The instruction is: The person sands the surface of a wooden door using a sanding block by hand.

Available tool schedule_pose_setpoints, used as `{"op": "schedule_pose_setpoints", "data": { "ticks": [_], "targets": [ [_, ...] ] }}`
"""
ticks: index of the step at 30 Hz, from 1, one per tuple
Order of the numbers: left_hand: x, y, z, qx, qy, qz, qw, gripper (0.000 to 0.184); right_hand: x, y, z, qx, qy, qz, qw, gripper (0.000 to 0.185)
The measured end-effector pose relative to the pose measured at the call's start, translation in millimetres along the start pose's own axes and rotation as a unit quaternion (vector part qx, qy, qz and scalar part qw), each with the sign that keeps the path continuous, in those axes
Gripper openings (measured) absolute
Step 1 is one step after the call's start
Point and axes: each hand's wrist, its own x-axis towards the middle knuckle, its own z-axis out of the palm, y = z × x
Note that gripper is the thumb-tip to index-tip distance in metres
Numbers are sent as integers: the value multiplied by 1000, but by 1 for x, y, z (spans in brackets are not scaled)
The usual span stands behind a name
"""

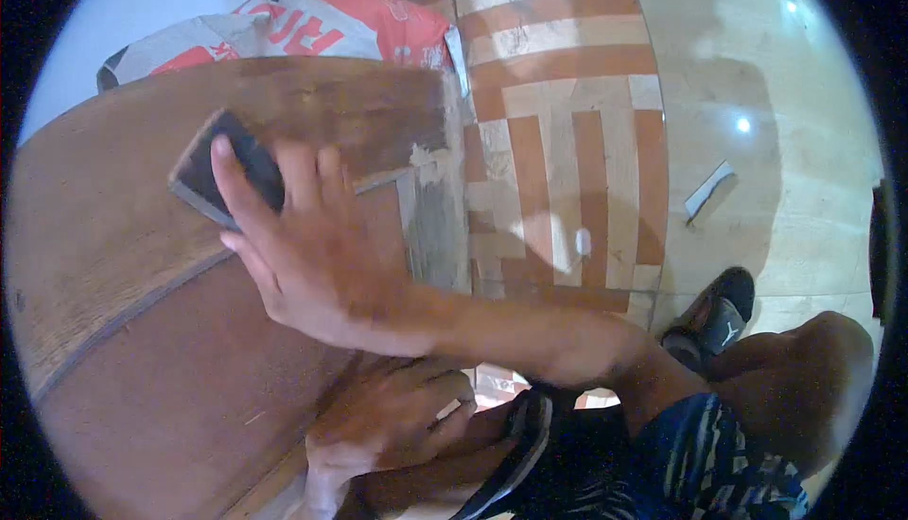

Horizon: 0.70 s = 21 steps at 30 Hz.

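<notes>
A dark rectangular block [253,162] with a tan edge lies flat on a curved wooden panel [123,156]. My right hand [326,260] holds this block from above, its index finger stretched over the dark face and the other fingers at the sides. The panel has a brown grained border and a smoother reddish inner part [189,369]. Lower down, my left hand [397,416] is at the near edge of the panel, below my right wrist, with its fingers bent together; what they close on is hidden.
A red and grey printed bag [322,28] lies beyond the panel. Patterned floor tiles [558,151] and paler tiles [719,227] extend to the right, with a small white strip [707,191] on them. A dark shoe [724,317] and a bent leg are at the lower right.
</notes>
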Motion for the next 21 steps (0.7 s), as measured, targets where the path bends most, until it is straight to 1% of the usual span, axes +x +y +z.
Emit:
{"op": "schedule_pose_setpoints", "data": {
  "ticks": [2,3,5,6,7,9,12,13,15,17,18,19,20,21],
  "targets": [
    [-3,-5,4,-16,-30,-18,999,16,15,21,6,-8,-16,29,999,64],
    [-5,-10,8,-14,-36,-28,999,16,35,52,11,-60,5,55,997,64],
    [-6,-13,14,-3,-37,-42,998,16,58,92,15,-21,-3,153,988,64],
    [-3,-11,13,11,-37,-40,998,16,68,99,11,-3,2,195,981,64],
    [0,-8,10,25,-37,-39,998,16,59,69,0,-7,-75,196,978,63],
    [3,-7,4,40,-44,-36,998,15,13,-11,-10,28,-60,89,994,63],
    [9,-9,-5,17,-52,-25,998,16,-7,-3,12,63,-6,-78,995,64],
    [10,-9,-6,2,-51,-20,998,16,12,10,0,27,-45,22,998,64],
    [9,-7,-3,-19,-39,-13,999,16,54,79,11,7,-19,165,986,63],
    [5,-12,6,-13,-25,-2,1000,16,43,94,19,-20,8,191,981,64],
    [4,-12,7,-7,-31,-13,999,16,46,98,22,-31,27,206,978,65],
    [4,-12,7,0,-38,-25,999,15,21,62,15,-50,24,116,992,69],
    [-2,-7,8,-5,-60,-55,997,14,-5,20,-1,-3,-19,65,998,69],
    [-2,0,4,-13,-89,-87,992,13,-19,-4,-12,44,-64,21,997,69]
  ]
}}
